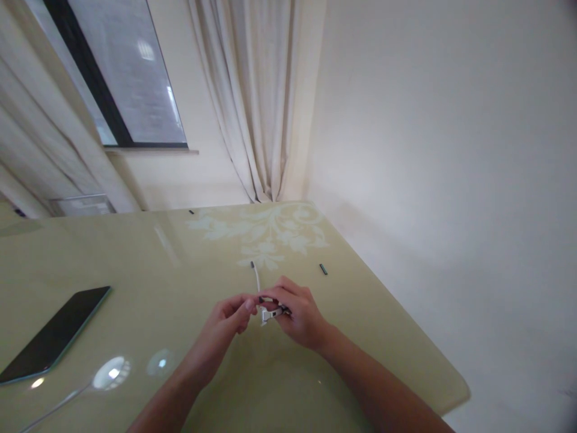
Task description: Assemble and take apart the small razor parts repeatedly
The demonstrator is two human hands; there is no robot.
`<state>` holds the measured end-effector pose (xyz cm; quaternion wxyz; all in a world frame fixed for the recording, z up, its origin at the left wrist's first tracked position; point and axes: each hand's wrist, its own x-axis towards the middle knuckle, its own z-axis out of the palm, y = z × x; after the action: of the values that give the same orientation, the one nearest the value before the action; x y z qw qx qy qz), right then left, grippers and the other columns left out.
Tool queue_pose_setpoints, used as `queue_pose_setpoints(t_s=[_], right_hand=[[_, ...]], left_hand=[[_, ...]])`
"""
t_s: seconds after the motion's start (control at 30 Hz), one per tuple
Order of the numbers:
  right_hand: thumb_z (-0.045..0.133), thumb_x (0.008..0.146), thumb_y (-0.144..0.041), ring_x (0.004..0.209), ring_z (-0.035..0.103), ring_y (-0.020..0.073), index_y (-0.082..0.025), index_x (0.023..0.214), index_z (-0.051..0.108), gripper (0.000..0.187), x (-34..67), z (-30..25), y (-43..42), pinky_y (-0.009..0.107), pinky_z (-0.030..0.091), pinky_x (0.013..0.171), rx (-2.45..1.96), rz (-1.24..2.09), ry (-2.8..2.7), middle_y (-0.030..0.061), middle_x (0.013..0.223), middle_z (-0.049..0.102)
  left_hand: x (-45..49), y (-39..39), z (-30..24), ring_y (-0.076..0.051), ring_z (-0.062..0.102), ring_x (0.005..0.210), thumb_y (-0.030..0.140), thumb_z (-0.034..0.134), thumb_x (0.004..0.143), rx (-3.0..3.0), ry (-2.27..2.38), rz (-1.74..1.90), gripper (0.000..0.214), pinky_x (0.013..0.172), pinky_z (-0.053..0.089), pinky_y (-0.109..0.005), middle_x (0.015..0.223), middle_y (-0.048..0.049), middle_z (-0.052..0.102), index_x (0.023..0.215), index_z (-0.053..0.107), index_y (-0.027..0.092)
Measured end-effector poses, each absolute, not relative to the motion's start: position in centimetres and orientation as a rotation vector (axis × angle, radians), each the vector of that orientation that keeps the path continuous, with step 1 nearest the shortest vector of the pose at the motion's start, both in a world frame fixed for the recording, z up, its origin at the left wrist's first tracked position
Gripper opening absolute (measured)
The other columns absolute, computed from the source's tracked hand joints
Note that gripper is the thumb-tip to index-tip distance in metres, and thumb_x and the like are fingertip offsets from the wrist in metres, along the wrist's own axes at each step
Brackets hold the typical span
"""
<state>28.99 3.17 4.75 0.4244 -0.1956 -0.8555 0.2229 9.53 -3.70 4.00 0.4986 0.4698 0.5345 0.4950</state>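
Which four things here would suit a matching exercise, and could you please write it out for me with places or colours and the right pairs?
Things:
1. Phone
2. Cord
3. Silver piece
4. Window

Places or colours:
A. Held in the right hand
B. Dark-framed, at the upper left of the picture
C. Flat on the left part of the table
D. White with a dark tip

Right pairs: 1-C, 2-D, 3-A, 4-B

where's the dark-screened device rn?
Dark-screened device: head view, left edge, lying on the table, to the left of the left hand.
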Motion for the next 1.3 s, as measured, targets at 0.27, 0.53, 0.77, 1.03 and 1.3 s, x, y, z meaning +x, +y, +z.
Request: queue_pose_setpoints(t_s=[0.27,0.53,0.77,1.03,1.3], right_hand=[[0.058,0.102,-0.024,0.082,0.063,0.0173,-0.026,0.127,0.070,0.028,29.2,4.7,3.2,0.025,0.047,0.071,-0.448,0.474,-2.240,0.0059,0.096,0.068],[0.058,0.103,-0.035,0.080,0.057,0.0165,-0.020,0.105,0.069,0.018,28.9,6.2,3.1,0.028,0.044,0.075,-0.564,0.837,-2.027,0.0026,0.088,0.061],[0.059,0.103,-0.038,0.077,0.056,0.0160,-0.020,0.104,0.072,0.022,28.8,6.0,3.2,0.028,0.043,0.071,-0.580,0.875,-2.027,0.0024,0.085,0.062],[0.060,0.103,-0.039,0.073,0.055,0.0157,-0.020,0.105,0.076,0.025,28.8,6.2,3.1,0.028,0.042,0.067,-0.550,0.911,-2.014,0.0028,0.082,0.061],[0.062,0.101,-0.034,0.072,0.055,0.0150,-0.019,0.105,0.077,0.021,29.0,6.3,3.2,0.027,0.041,0.065,-0.532,0.938,-1.996,0.0027,0.082,0.060]], left_hand=[[9.8,-3.9,4.1,-0.023,0.066,0.088,0.052,0.080,0.082,1.047,1.184,1.193,0.042,0.078,0.047,-0.030,0.098,-0.0084,0.079,0.108,0.080,0.019],[9.3,-3.7,4.4,-0.024,0.068,0.102,0.049,0.090,0.070,0.957,1.173,1.414,0.052,0.091,0.051,-0.033,0.108,-0.0078,0.080,0.114,0.081,0.025],[9.1,-3.7,3.8,-0.027,0.069,0.106,0.044,0.090,0.071,0.986,1.143,1.429,0.052,0.093,0.053,-0.036,0.107,-0.0081,0.080,0.119,0.080,0.026],[9.1,-3.8,3.6,-0.023,0.069,0.100,0.039,0.093,0.069,0.980,1.151,1.440,0.051,0.090,0.054,-0.032,0.106,-0.0065,0.079,0.118,0.081,0.028],[9.1,-3.5,3.4,-0.022,0.068,0.101,0.037,0.092,0.070,0.959,1.115,1.457,0.050,0.091,0.053,-0.031,0.104,-0.0054,0.078,0.118,0.081,0.028]])
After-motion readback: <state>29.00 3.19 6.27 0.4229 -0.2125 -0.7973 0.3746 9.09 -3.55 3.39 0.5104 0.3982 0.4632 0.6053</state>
